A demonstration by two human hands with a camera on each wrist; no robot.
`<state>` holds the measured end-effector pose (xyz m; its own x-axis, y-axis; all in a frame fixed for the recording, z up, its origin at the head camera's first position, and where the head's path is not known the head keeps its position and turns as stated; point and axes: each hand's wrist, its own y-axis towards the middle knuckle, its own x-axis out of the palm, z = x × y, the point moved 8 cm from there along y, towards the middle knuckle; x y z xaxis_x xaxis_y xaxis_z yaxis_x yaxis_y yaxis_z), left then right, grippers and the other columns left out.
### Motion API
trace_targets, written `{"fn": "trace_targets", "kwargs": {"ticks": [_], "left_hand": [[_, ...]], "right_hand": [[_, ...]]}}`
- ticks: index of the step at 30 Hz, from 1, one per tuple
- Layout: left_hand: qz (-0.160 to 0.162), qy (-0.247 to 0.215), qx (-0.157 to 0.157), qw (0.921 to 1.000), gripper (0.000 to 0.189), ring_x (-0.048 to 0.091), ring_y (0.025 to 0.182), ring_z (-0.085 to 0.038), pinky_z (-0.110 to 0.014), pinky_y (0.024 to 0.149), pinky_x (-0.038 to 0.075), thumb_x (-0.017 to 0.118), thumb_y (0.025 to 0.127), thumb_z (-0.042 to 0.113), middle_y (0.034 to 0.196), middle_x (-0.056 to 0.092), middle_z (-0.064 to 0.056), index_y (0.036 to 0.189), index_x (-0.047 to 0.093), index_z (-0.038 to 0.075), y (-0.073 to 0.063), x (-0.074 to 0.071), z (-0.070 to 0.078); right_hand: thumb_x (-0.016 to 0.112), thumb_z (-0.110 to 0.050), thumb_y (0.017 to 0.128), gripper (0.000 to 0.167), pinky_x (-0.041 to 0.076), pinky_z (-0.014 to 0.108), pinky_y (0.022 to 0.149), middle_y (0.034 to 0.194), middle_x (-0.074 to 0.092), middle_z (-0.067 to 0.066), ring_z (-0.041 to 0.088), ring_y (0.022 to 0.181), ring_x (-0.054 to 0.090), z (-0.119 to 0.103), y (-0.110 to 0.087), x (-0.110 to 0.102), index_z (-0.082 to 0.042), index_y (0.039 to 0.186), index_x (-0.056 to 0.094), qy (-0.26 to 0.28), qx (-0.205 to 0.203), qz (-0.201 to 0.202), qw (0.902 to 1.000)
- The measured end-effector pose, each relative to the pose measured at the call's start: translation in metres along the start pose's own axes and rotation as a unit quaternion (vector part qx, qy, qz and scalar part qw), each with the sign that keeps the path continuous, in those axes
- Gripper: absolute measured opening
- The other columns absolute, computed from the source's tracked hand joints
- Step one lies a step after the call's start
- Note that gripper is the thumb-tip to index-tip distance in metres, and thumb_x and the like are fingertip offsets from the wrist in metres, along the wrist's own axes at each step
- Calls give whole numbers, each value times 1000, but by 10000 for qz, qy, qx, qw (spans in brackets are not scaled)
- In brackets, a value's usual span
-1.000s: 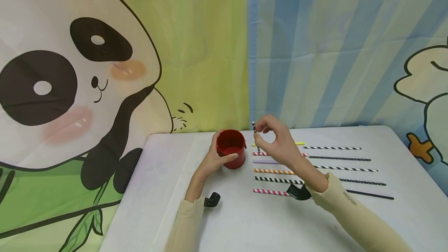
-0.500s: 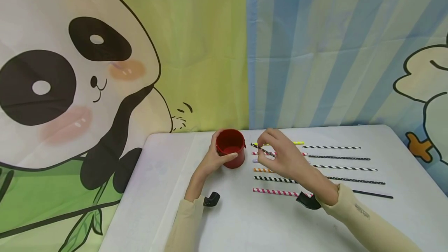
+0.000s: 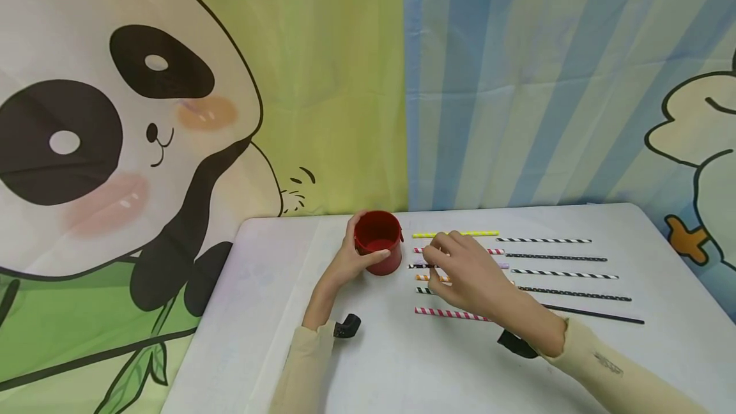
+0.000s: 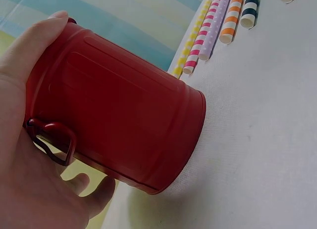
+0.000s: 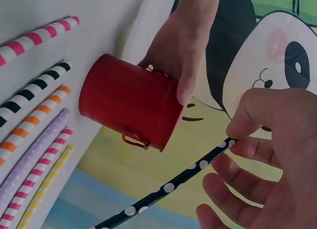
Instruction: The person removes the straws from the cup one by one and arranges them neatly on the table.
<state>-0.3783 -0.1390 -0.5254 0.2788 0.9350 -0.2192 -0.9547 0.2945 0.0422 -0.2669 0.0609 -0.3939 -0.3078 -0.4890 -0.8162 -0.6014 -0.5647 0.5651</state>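
Observation:
My left hand (image 3: 347, 265) grips a small red metal bucket (image 3: 392, 263) around its side near the rim. The bucket stands upright on the white table, and its visible inside holds nothing. In the left wrist view, a small looped handle bracket (image 4: 62, 140) shows on its wall. Right of the bucket, my right hand (image 3: 468, 273) pinches a black paper straw with white dots (image 5: 169, 187) near one end, between thumb and index finger. The head view shows this straw held about level over the striped straws, mostly hidden by the hand.
Paper straws lie in two columns right of the bucket. The near column has a yellow straw (image 3: 480, 233), a lilac straw (image 5: 34, 150), an orange-striped straw (image 5: 32, 121) and a pink-striped straw (image 3: 451, 314). Several black or black-and-white straws, including a plain black straw (image 3: 598, 314), lie farther right.
My right hand has come down and nearer to me, past the yellow straw. The dotted straw has turned from upright to about level. My left hand and the bucket have stayed put.

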Motion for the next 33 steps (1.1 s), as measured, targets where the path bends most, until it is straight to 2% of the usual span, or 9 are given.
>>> {"fn": "trace_targets", "kwargs": {"ticks": [8,14,33], "left_hand": [[28,74,-2,10000,103,36,141,-23,-48,101,53,85,80,28,149,40,5,158,17,28,0,0,1],[60,34,-39,10000,102,35,141,-24,-48,101,53,85,80,29,150,39,4,156,18,33,-1,0,0],[46,-4,-60,10000,99,35,142,-25,-48,102,53,85,80,29,150,40,4,155,19,37,-1,0,0]], "right_hand": [[61,-9,76,15,37,28,68,88,53,-5,12,75,40,7,-21,2,-18,85,54,-373,97,-364,9986],[62,-10,76,14,33,26,64,85,50,-6,11,73,38,16,-37,-3,-19,85,56,-611,192,-482,9968],[65,-10,70,19,38,28,64,82,47,-8,10,74,39,46,-83,-30,-20,84,56,-964,570,-690,9913]]}}
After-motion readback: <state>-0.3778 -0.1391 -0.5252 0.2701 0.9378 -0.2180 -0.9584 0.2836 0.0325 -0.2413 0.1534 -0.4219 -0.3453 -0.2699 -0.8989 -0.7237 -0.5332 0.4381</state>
